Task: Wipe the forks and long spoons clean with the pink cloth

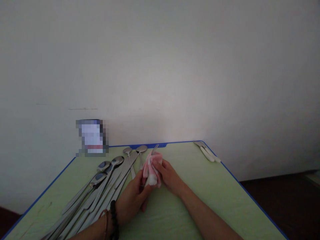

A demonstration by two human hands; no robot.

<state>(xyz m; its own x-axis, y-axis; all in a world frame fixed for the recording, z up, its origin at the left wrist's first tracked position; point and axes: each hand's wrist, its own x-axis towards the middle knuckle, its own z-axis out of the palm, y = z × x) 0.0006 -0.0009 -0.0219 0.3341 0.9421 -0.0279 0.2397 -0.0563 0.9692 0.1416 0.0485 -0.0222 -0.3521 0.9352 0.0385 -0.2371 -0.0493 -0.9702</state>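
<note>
Above the middle of the table, a pink and white cloth [153,168] is wrapped around a fork [155,148], whose metal tines stick out at the top. My right hand [170,175] pinches the cloth from the right side. Low on the bundle, my left hand [135,193] is closed around the fork's lower end, which the fingers and cloth mostly hide. Just left of my hands lie two spoons, one small [127,150] and one larger [142,149], bowls toward the wall.
Many metal spoons [117,161] and table knives [125,168] lie in a pile on the left. Pieces with white handles [207,155] rest at the far right corner. A blurred upright phone-like screen [92,135] leans against the wall. The green table [212,196] has a blue edge.
</note>
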